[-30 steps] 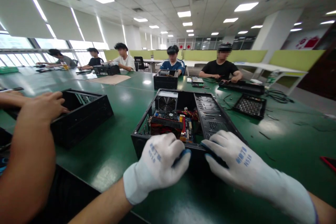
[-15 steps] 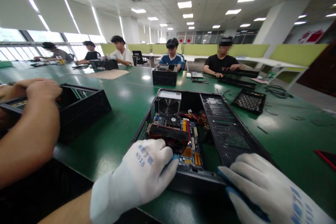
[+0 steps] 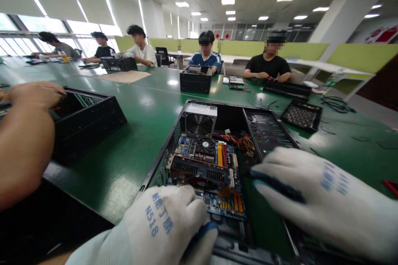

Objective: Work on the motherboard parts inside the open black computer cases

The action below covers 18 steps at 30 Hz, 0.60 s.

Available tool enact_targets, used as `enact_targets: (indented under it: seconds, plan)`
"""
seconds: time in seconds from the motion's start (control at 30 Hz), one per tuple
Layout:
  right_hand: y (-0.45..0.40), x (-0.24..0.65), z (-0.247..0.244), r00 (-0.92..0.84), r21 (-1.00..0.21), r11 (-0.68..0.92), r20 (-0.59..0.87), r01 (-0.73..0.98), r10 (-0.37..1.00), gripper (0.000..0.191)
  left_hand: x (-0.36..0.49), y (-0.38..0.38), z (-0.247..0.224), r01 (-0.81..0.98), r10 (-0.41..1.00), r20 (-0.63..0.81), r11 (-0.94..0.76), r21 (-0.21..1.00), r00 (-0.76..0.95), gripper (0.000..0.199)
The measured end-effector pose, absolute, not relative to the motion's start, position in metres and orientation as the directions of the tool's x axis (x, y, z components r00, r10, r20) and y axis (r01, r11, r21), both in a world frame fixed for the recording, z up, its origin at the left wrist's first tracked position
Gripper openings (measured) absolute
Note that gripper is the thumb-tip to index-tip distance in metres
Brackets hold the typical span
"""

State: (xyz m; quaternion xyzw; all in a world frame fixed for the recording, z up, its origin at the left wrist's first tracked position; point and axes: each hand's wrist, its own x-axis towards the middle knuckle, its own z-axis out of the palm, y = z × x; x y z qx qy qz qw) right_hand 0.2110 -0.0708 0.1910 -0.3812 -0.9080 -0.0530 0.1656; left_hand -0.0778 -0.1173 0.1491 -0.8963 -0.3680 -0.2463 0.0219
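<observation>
An open black computer case [image 3: 151, 172] lies before me with its inside facing up. My left hand [image 3: 169, 219], in a white glove with blue fingertips, is over its near left part, below the graphics card [image 3: 199, 168]. Its fingers are curled and their tips hidden, so what they hold, if anything, does not show. My right hand [image 3: 314, 194], gloved alike, hovers over the case's right side, fingers stretched and thumb apart, holding nothing visible. Between the hands lies the blue motherboard [image 3: 222, 206], with a processor fan [image 3: 205, 145] and yellow and red memory slots [image 3: 221, 155].
The power supply [image 3: 200, 122] sits at the case's far left, beside bundled coloured cables [image 3: 245, 143]. A neighbour's bare arm [image 3: 27, 140] reaches over another case [image 3: 90, 128] at left. Across the green table [image 3: 146, 109], a black tray [image 3: 301, 115] and cables [image 3: 337, 104] lie near seated people.
My right hand has moved from the case's near edge forward and inward over it. The case fills more of the view, and my left hand appears lower. A co-worker's hands across the table moved.
</observation>
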Motion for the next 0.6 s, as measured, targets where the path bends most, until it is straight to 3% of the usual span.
enact_targets:
  seconds: [0.1,0.17,0.27,0.43,0.6]
  plan:
    - [-0.014,0.183,0.199,-0.683,0.113,0.673,0.117,0.731,0.721,0.036,-0.078,-0.118,0.154,0.678,0.669,0.474,-0.711,0.185,0.573,0.014]
    - [0.018,0.160,0.191,-0.654,0.197,0.646,-0.026,0.738,0.756,0.049,-0.078,-0.119,0.157,0.679,0.683,0.463,-0.704,0.209,0.565,0.016]
    - [0.053,0.126,0.171,-0.589,0.222,0.638,-0.249,0.738,0.769,0.065,-0.078,-0.119,0.160,0.687,0.720,0.414,-0.680,0.256,0.557,0.017]
    - [0.074,0.095,0.153,-0.558,0.209,0.631,-0.318,0.747,0.766,0.066,-0.079,-0.118,0.156,0.696,0.754,0.363,-0.651,0.302,0.548,0.017]
    - [0.074,0.105,0.169,-0.518,0.250,0.588,-0.293,0.770,0.803,0.061,-0.079,-0.117,0.156,0.696,0.754,0.358,-0.652,0.301,0.551,0.018]
